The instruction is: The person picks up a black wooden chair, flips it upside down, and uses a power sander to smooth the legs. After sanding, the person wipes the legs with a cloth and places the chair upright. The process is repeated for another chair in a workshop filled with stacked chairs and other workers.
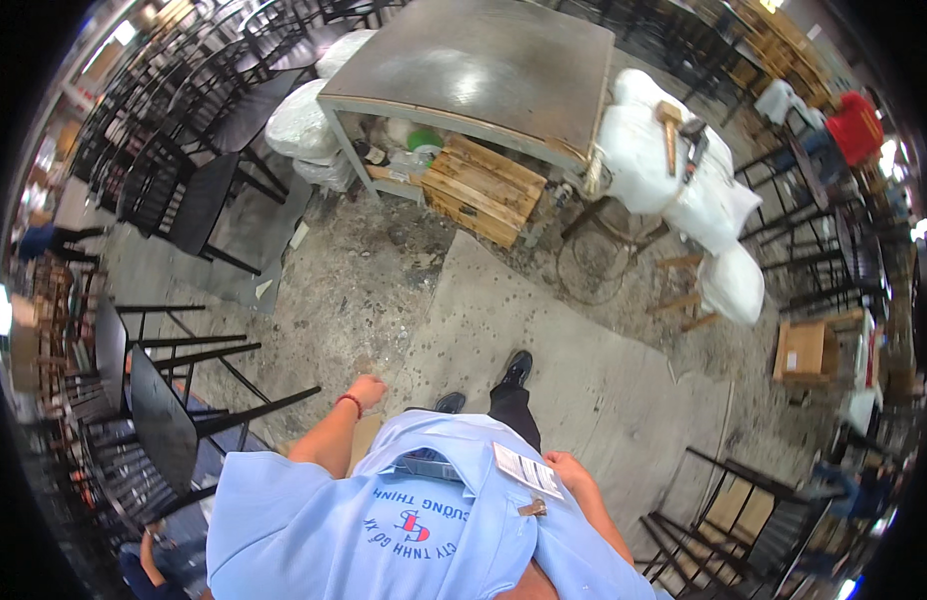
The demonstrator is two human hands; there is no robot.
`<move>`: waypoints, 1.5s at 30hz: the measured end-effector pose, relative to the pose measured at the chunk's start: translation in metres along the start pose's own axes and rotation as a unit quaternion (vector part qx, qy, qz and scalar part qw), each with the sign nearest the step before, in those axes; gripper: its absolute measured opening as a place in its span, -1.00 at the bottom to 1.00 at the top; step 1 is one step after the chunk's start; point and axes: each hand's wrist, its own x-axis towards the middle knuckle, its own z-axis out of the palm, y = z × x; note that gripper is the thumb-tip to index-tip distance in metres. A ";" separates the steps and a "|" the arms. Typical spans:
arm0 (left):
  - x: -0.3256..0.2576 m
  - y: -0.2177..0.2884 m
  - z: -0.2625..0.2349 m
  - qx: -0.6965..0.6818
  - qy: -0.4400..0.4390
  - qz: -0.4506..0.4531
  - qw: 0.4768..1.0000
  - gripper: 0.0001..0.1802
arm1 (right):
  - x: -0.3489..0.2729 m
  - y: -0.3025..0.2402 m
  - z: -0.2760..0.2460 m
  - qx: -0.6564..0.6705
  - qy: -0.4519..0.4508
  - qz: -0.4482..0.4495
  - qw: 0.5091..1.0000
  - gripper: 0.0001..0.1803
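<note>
My left hand (367, 390), with a red bracelet at its wrist, hangs out over the floor beside my body. Its fingers are loosely bent and apart, and nothing shows in them. The legs of a tilted black chair (164, 410) are the nearest things to it. On the other side, my right hand (567, 470) is low by my waist, close to the white badge (527, 470) on my light blue shirt. That badge and the shirt partly cover the hand, so its fingers cannot be made out.
Ahead stands a metal-topped table (474, 60) with a wooden crate (484, 190) under it. White wrapped bundles (634, 150) to its right carry a wooden mallet (670, 135). Black chairs (199, 195) crowd the left; more stand lower right (744, 530). A person in red (854, 130) is far right.
</note>
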 end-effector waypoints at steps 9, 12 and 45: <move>-0.004 0.089 -0.024 -0.166 0.107 0.007 0.980 -0.60 | 0.107 -0.097 -0.122 -0.211 -0.252 -0.018 0.944 -0.72; 0.012 0.106 -0.028 -0.240 0.096 0.019 0.966 -0.63 | 0.127 -0.149 -0.141 -0.258 -0.294 0.035 0.920 -0.71; 0.591 0.369 -0.160 0.073 0.025 0.225 0.971 -0.44 | 0.595 -0.368 -0.144 0.380 0.348 0.113 0.849 -0.63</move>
